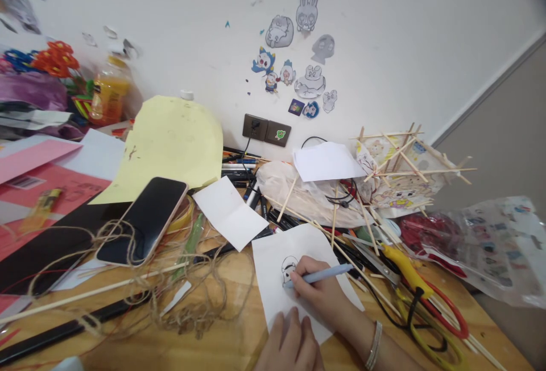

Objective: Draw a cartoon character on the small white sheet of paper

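The right hand [318, 291], fingers curled, pinches a smooth blue-grey pen [328, 273], its tip at a rounded ink drawing [288, 272] on thin white paper [268, 266]. The left hand [293, 345] lies loosely outstretched on the paper's near edge. Fuzzy twine [197, 321] tangles beside it on the wood-grained bench [230, 351]; flat cutouts [307, 12] dot the white wall [191, 29].

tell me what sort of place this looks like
Likely a craft desk, perhaps at home: a pen in the right hand meets a drawing, scissors lie nearby, and cartoon cut-outs are stuck on the wall.
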Demonstrator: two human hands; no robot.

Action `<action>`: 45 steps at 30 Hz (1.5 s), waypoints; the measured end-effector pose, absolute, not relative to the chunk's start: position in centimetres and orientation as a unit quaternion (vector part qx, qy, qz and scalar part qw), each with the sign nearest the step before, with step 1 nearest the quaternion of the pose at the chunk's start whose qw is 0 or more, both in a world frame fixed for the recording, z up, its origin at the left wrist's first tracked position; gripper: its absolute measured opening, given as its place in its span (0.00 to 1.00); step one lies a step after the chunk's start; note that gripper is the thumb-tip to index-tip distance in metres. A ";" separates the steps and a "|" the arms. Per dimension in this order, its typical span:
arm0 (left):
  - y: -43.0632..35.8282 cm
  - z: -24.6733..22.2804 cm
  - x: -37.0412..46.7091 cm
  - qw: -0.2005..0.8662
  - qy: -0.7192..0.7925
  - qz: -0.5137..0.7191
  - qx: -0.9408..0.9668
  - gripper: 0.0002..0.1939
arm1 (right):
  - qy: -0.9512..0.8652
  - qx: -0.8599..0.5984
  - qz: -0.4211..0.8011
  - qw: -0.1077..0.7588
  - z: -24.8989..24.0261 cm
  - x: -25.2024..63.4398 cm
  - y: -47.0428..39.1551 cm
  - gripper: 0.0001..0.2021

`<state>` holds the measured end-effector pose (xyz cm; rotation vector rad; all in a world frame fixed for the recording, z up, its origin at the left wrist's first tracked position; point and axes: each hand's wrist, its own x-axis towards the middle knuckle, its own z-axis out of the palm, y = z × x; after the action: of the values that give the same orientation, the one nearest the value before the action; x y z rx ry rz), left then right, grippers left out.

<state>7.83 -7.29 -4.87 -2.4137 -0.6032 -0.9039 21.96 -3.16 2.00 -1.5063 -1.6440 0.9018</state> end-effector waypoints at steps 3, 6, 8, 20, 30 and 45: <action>-7.2 -4.8 7.8 0.242 -0.221 -0.324 -0.888 0.06 | -0.639 -0.581 0.353 0.360 2.0 22.0 -3.2 0.14; -7.2 -4.8 7.8 0.241 -0.218 -0.329 -0.887 0.06 | -0.640 -0.578 0.353 0.365 1.9 22.0 -3.2 0.15; -7.2 -4.8 7.8 0.240 -0.221 -0.337 -0.883 0.06 | -0.641 -0.580 0.349 0.362 1.9 22.0 -3.2 0.14; -7.2 -5.1 7.8 0.238 -0.223 -0.331 -0.885 0.07 | -0.633 -0.579 0.358 0.369 1.9 22.0 -3.1 0.14; -7.3 -5.4 7.9 0.229 -0.216 -0.325 -0.892 0.05 | -0.633 -0.576 0.356 0.375 1.7 22.1 -3.1 0.15; -7.2 -5.4 7.9 0.233 -0.215 -0.319 -0.893 0.06 | -0.645 -0.576 0.338 0.371 1.4 22.2 -3.1 0.14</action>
<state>7.87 -7.15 -5.44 -2.4522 -0.5915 -0.8771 22.18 -3.10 1.43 -1.4768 -1.6534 0.8672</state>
